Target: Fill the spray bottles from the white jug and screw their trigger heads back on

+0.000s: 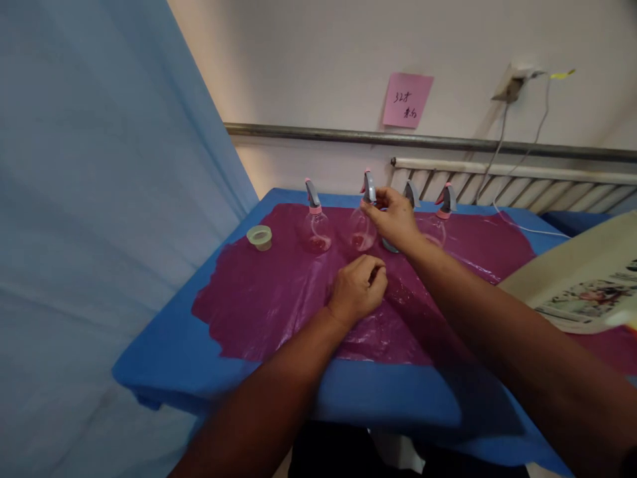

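Note:
My right hand (396,216) reaches across the table and grips a clear spray bottle (362,232) by its neck, just under the grey and pink trigger head. That bottle stands upright with a little liquid at the bottom. Close to the front of it, my left hand (359,287) rests over the purple sheet, its fingers curled in; whatever they may hold is hidden. To the left stands another spray bottle (317,232) with a pink collar. Partly behind my right hand and forearm are a bottle with a grey head (411,194) and a spray bottle with a pink collar (445,204).
A small pale green cup (259,237) sits at the left on the purple plastic sheet (259,299), which covers a blue-clothed table (164,352). At the right, a large cream jug (582,285) leans in. A radiator (522,176), pipe and cable run behind; a blue curtain (99,166) hangs left.

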Tool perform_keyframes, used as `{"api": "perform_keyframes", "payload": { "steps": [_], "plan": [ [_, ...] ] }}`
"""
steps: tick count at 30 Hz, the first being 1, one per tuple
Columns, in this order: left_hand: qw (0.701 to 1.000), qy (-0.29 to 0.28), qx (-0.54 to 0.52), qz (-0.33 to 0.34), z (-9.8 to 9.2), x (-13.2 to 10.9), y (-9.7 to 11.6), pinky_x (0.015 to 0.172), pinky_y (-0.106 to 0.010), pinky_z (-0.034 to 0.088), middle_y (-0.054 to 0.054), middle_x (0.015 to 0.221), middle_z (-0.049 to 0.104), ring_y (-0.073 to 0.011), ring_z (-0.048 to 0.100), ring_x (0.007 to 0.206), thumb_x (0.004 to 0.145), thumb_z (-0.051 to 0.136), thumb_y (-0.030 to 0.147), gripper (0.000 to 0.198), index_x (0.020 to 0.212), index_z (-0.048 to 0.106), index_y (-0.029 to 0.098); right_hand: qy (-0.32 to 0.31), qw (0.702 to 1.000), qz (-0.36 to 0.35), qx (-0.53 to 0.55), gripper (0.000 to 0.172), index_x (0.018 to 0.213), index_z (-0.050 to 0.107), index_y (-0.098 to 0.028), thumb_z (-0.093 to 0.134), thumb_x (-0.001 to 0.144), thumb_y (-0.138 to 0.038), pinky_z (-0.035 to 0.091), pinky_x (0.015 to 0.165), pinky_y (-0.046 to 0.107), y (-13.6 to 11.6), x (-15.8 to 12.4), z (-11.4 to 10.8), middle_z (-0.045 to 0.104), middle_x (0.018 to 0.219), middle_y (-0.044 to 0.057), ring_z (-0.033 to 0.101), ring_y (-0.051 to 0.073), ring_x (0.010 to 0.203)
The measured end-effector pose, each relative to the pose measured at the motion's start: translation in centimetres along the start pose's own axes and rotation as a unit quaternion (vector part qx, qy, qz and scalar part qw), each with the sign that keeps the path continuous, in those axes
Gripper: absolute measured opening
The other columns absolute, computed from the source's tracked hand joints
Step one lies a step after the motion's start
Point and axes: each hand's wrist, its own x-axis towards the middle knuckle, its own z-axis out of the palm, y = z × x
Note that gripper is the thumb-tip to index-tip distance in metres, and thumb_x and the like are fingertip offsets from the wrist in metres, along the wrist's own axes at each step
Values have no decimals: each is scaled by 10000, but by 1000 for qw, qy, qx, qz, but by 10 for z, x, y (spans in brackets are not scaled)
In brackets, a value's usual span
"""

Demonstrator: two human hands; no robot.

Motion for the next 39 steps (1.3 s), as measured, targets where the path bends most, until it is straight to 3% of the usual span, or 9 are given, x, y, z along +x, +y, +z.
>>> {"api": "perform_keyframes", "payload": {
  "steps": [4, 8, 12, 17, 20, 24, 30, 34, 39],
  "plan": [
    [1000, -18, 12, 17, 4, -5, -1, 821, -354, 619, -23, 936, 834, -212, 783, 820, 1066, 672, 195, 121, 1049, 771, 263, -9, 999, 21, -22, 354, 1174, 772, -218, 817, 894, -429, 655, 1020, 496, 14, 6, 25, 866, 1183, 135, 776, 268, 1004],
    [999, -23, 31, 37, 3, -6, 1, 802, -353, 620, -21, 946, 855, -218, 803, 824, 1065, 670, 200, 126, 1061, 775, 269, -13, 999, 17, -39, 413, 1208, 756, -211, 837, 858, -414, 656, 1053, 560, 19, -4, 26, 864, 1213, 162, 787, 303, 1029],
    [998, -30, 35, 46, 3, -6, 3, 810, -350, 629, -25, 953, 863, -218, 814, 834, 1081, 656, 211, 126, 1077, 768, 268, 2, 998, -32, -57, 456, 1352, 737, -246, 781, 911, -349, 637, 1120, 585, 10, -14, -1, 837, 1354, 149, 781, 312, 1119],
    [997, -29, 29, 59, 4, -6, 7, 793, -339, 607, -25, 949, 862, -206, 803, 804, 1084, 654, 204, 125, 1090, 768, 256, 138, 969, -161, -125, 480, 1491, 697, -274, 670, 1013, -298, 586, 1221, 590, 4, -10, -56, 754, 1461, 160, 725, 345, 1345],
    [997, -27, 26, 61, 4, -6, 6, 776, -323, 589, -15, 933, 857, -193, 799, 792, 1086, 657, 197, 129, 1091, 772, 256, 174, 966, -95, -166, 635, 1605, 583, -234, 657, 977, -295, 541, 1276, 632, 15, -6, -69, 698, 1578, 202, 685, 373, 1471],
    [997, -24, 35, 59, 4, -6, 4, 765, -318, 577, -13, 909, 851, -186, 791, 774, 1112, 655, 219, 133, 1091, 783, 251, 133, 974, 57, -175, 784, 1641, 515, -128, 692, 892, -280, 548, 1253, 616, 34, -8, -60, 709, 1578, 290, 716, 406, 1441],
    [997, -31, 47, 48, -1, -5, 4, 834, -331, 615, -23, 938, 840, -199, 801, 839, 1126, 647, 228, 138, 1118, 782, 252, 110, 980, 81, -146, 346, 1197, 727, -213, 710, 873, -331, 620, 1103, 572, 36, -13, -55, 852, 1199, 185, 784, 345, 1098],
    [998, -8, 43, 54, -2, -2, 6, 1047, -424, 668, -100, 1217, 830, -270, 822, 1140, 1121, 701, 293, 232, 1340, 744, 227, 96, 988, 53, -109, 306, 1118, 754, -231, 770, 873, -413, 652, 1030, 526, 18, -33, -64, 861, 1147, 127, 784, 298, 1029],
    [1000, 0, 13, 9, 2, -2, 7, 1371, -635, 517, -196, 1741, 595, -402, 596, 1641, 1033, 876, 445, 838, 1730, 461, 236, 86, 995, 16, -42, 355, 1138, 826, -238, 864, 875, -473, 672, 922, 472, -24, -83, -75, 858, 1053, 74, 778, 255, 911]
  ]
}}
